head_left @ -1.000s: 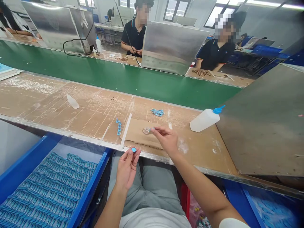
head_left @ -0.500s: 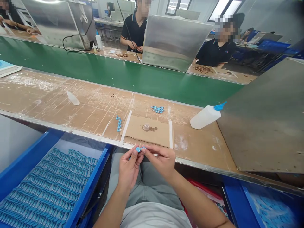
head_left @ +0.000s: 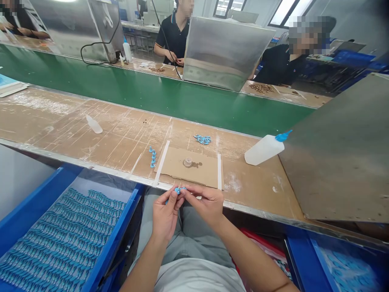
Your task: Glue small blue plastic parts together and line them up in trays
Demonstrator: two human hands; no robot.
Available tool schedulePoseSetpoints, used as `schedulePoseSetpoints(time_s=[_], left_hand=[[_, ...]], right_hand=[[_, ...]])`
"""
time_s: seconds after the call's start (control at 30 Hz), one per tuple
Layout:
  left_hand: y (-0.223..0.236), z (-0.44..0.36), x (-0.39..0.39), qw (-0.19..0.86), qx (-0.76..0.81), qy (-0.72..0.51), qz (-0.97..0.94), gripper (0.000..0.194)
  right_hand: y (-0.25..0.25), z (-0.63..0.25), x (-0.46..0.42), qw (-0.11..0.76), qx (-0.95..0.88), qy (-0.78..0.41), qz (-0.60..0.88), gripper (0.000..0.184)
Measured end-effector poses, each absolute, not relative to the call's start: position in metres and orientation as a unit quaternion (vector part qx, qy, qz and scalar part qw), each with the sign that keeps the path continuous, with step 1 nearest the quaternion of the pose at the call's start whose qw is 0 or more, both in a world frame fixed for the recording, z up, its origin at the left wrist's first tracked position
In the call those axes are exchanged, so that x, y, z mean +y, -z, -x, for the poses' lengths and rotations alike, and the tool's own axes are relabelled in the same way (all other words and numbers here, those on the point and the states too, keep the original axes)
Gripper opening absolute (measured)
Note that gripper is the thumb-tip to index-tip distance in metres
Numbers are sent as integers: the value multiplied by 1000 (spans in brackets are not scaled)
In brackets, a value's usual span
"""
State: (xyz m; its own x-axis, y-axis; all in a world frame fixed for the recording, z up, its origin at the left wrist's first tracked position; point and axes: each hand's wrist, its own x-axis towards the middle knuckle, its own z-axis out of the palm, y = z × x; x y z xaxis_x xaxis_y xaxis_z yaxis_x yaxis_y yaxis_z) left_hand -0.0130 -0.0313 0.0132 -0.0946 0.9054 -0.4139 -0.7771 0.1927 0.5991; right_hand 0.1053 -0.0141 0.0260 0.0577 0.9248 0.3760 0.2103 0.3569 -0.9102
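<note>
My left hand (head_left: 165, 213) and my right hand (head_left: 204, 204) meet fingertip to fingertip over my lap, just below the near edge of the workbench. Both pinch a small blue plastic part (head_left: 178, 190) between them. On the bench straight ahead lies a cardboard sheet (head_left: 201, 170) with a small clear cap (head_left: 187, 162) on it. Left of the sheet stand several small blue parts in a row (head_left: 152, 157). A little heap of blue pieces (head_left: 203, 139) lies farther back.
A white squeeze bottle with a blue nozzle (head_left: 265, 148) lies at the right, a smaller bottle (head_left: 94, 124) at the left. A blue bin of blue parts (head_left: 60, 239) sits at my lower left. A green conveyor belt (head_left: 146, 95) runs behind; two people work opposite.
One second ago my right hand was at the clear cap on the cardboard and my left held the blue part alone. My right hand has come back, and both now pinch the part.
</note>
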Motion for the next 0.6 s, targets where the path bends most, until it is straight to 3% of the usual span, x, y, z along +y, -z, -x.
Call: schedulePoseSetpoints(time_s=[0.6], left_hand=[[-7,20,-38,641,415,-626,-161,30]], right_hand=[[-34,-107,-13,545,-662,-267,441,16]])
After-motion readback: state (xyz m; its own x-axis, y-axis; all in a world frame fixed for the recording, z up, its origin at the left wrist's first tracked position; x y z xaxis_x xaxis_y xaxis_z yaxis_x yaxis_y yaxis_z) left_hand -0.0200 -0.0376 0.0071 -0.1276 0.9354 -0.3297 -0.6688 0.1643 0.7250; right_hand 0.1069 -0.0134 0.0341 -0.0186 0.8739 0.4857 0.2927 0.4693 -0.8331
